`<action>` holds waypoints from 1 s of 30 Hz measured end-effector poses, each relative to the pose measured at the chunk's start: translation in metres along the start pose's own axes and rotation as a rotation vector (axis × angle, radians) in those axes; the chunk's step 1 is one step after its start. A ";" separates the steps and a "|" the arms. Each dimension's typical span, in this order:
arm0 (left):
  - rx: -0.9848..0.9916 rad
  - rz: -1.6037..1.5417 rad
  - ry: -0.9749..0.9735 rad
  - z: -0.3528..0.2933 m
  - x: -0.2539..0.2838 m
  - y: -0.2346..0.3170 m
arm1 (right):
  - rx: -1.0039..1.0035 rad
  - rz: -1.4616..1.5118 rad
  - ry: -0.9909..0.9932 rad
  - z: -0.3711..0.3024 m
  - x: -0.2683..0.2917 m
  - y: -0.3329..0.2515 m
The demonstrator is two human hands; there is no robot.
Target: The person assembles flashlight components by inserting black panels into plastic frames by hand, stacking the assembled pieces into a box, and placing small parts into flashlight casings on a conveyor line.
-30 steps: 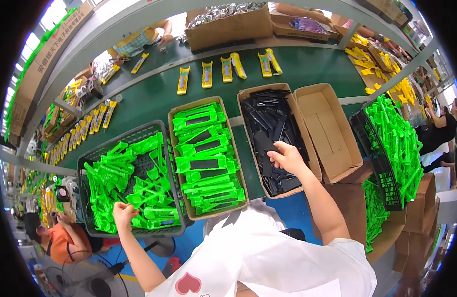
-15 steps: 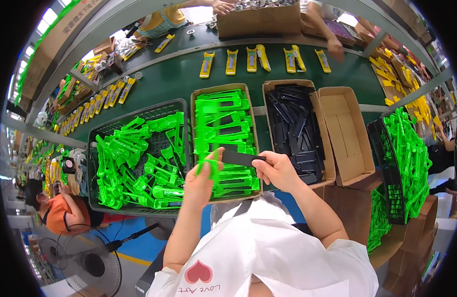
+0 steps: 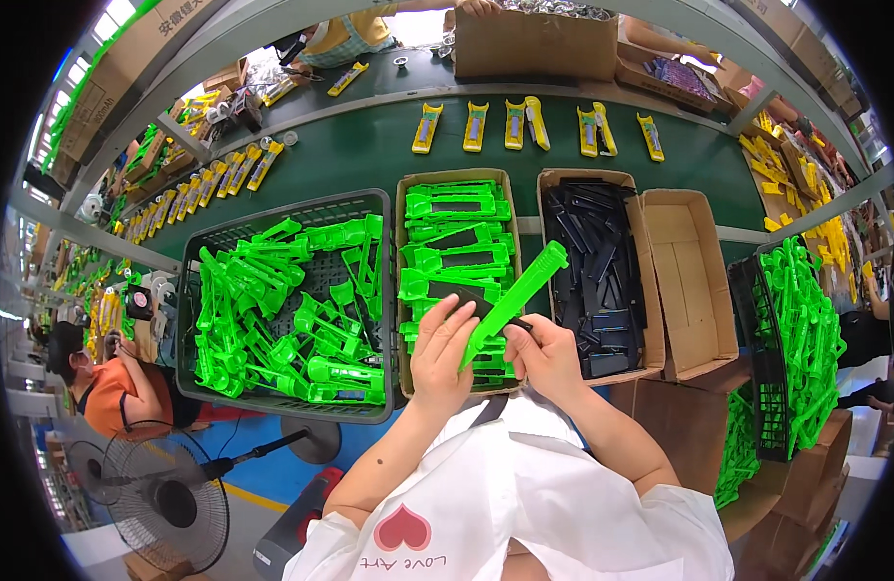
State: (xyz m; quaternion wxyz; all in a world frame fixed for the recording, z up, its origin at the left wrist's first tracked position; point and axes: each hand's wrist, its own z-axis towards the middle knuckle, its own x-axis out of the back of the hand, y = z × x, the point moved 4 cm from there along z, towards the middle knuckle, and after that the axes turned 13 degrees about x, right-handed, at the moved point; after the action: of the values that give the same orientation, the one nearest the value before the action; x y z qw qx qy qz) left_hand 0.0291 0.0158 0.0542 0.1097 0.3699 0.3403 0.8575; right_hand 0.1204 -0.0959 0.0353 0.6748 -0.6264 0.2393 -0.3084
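A long bright green plastic housing (image 3: pixel 519 295) slants up to the right in front of me, its lower end in my left hand (image 3: pixel 439 363). My left fingers are closed round it. Behind it lies a flat black plastic strip (image 3: pixel 471 304), partly hidden by the housing. My right hand (image 3: pixel 550 360) pinches the strip's right end between thumb and fingers. Both hands are above the near part of a cardboard box (image 3: pixel 404 208) with green housings laid in rows, black pieces showing in some. To its right, another cardboard box (image 3: pixel 640 290) is filled with loose black strips (image 3: pixel 597 247).
A dark crate (image 3: pixel 272 407) of jumbled green housings stands at left. An open cardboard box (image 3: pixel 694 281) adjoins the black strips. Another crate (image 3: pixel 761 358) sits at far right. Yellow housings (image 3: pixel 474 126) line the green bench beyond. A fan (image 3: pixel 171 499) stands lower left.
The green housing has swung from upright at my left hand to a rightward slant across the black strip. My hands have come slightly lower and the whole view has shifted a little.
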 end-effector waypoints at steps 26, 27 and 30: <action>1.084 -0.695 -0.775 -0.013 0.015 -0.076 | -0.157 -0.502 -0.303 0.008 -0.001 0.003; 1.076 -0.683 -0.772 -0.011 0.015 -0.076 | -0.182 -0.502 -0.291 0.010 -0.001 0.004; 1.037 -0.688 -0.766 -0.010 0.009 -0.076 | -0.135 -0.551 -0.289 0.015 0.001 0.014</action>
State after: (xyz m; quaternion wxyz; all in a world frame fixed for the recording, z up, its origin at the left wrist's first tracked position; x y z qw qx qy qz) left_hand 0.0105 0.0711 0.0039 0.2948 0.5205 0.7374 0.3139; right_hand 0.1336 -0.0861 0.0232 0.5496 -0.7485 -0.0179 -0.3707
